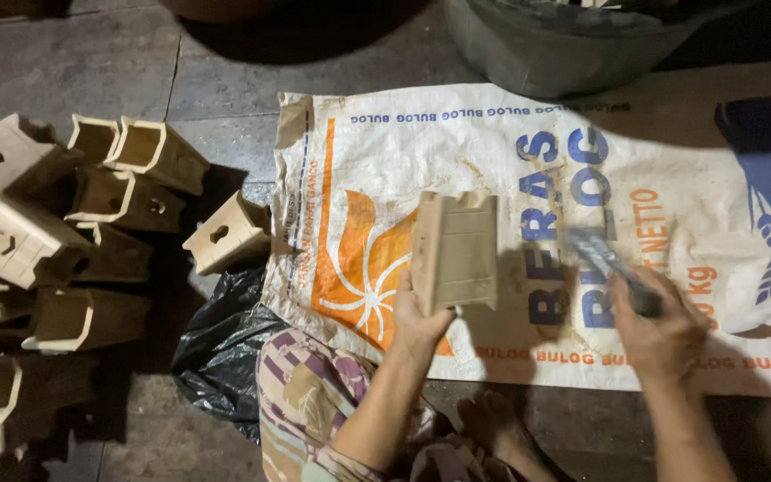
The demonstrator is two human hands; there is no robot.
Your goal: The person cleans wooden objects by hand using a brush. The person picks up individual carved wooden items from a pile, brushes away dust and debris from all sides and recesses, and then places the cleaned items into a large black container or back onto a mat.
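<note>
My left hand [419, 317] grips a pale, box-shaped clay piece [455, 251] by its lower edge and holds it upright above a white woven sack [493, 161] spread on the floor. My right hand [658, 326] is closed around the handle of a thin dark tool [601, 257], blurred, with its tip pointing up and left toward the clay piece. The tool does not touch the piece.
Several similar hollow clay pieces [64, 223] are stacked on the stone floor at the left, one [227, 234] lying apart near the sack. A black plastic bag [220, 344] lies by my knee. A dark basin [564, 45] stands at the top.
</note>
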